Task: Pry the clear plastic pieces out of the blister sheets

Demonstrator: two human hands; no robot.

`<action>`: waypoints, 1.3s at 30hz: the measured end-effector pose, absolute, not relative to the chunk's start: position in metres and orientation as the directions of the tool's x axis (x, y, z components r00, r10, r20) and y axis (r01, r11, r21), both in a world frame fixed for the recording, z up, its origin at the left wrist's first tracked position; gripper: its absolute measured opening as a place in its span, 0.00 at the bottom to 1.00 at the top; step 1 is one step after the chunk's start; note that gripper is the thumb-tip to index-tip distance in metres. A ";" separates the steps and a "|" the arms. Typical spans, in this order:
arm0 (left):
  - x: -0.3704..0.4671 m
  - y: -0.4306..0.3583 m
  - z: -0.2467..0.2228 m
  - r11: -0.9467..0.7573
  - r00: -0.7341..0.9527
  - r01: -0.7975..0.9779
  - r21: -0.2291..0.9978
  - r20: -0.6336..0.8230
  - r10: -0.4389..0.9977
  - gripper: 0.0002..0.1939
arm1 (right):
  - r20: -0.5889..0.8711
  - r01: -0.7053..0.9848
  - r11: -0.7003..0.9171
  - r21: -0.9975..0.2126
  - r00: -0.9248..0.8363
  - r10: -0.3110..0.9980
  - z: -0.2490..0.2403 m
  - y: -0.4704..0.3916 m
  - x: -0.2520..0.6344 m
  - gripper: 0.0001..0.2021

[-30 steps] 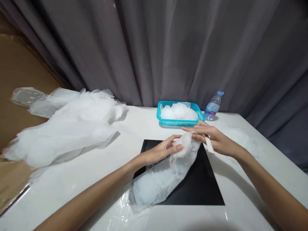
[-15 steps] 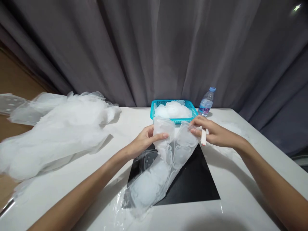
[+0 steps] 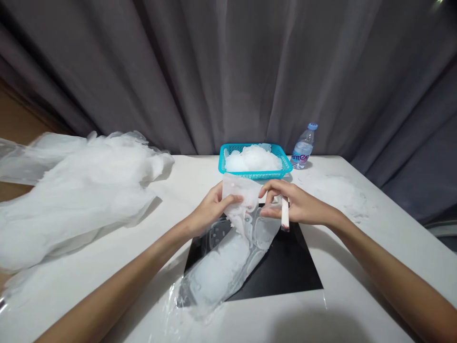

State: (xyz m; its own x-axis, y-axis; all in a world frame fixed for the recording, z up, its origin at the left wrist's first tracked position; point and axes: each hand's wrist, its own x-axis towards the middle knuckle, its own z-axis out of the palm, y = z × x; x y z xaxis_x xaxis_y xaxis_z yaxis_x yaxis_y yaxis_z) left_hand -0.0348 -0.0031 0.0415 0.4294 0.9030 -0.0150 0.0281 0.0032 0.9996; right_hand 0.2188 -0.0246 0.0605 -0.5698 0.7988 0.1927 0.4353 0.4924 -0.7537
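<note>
A translucent white sheet with rounded shapes marked in it (image 3: 219, 271) slants over a black mat (image 3: 285, 274). My left hand (image 3: 214, 205) grips its upper end, thumb on top, holding that part raised. My right hand (image 3: 289, 202) is at the sheet's right upper part, its thumb and index finger bent towards the piece in my left hand. A short white stick with a reddish lower end (image 3: 284, 214) hangs down, tucked in the right hand's fingers. Whether the right fingertips also pinch the sheet is hard to see.
Behind my hands a blue plastic basket (image 3: 255, 175) holds white round pieces (image 3: 253, 158). A water bottle (image 3: 303, 146) stands at its right. A large heap of white sheets (image 3: 82, 186) covers the table's left side. White scraps (image 3: 339, 193) lie at right; a grey curtain (image 3: 228, 71) hangs behind.
My right hand has moved left and slightly down, closer to my left hand. The sheet's right upper part has dropped and folded, while the left hand keeps its hold.
</note>
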 end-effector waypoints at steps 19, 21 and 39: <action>-0.028 -0.012 0.038 -0.124 0.471 0.234 0.964 -0.001 0.882 0.19 | 0.146 0.581 0.616 -0.532 -0.654 0.742 0.057 -0.034 0.213 0.09; -0.029 -0.012 0.042 -0.161 0.483 0.248 0.955 0.022 0.875 0.19 | 0.122 0.592 0.605 -0.532 -0.653 0.747 0.056 -0.034 0.213 0.10; -0.025 -0.017 0.035 -0.133 0.632 0.185 0.974 -0.014 0.775 0.16 | 0.186 0.533 0.744 -0.404 -0.748 0.637 0.048 -0.036 0.201 0.11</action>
State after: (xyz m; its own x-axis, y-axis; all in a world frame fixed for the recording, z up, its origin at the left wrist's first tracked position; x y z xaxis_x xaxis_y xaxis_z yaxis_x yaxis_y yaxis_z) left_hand -0.0249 -0.0174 0.0346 0.6320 0.7749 -0.0142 0.1850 -0.1330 0.9737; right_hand 0.2009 -0.0356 0.0483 -0.7479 0.6371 0.1864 0.5329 0.7437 -0.4037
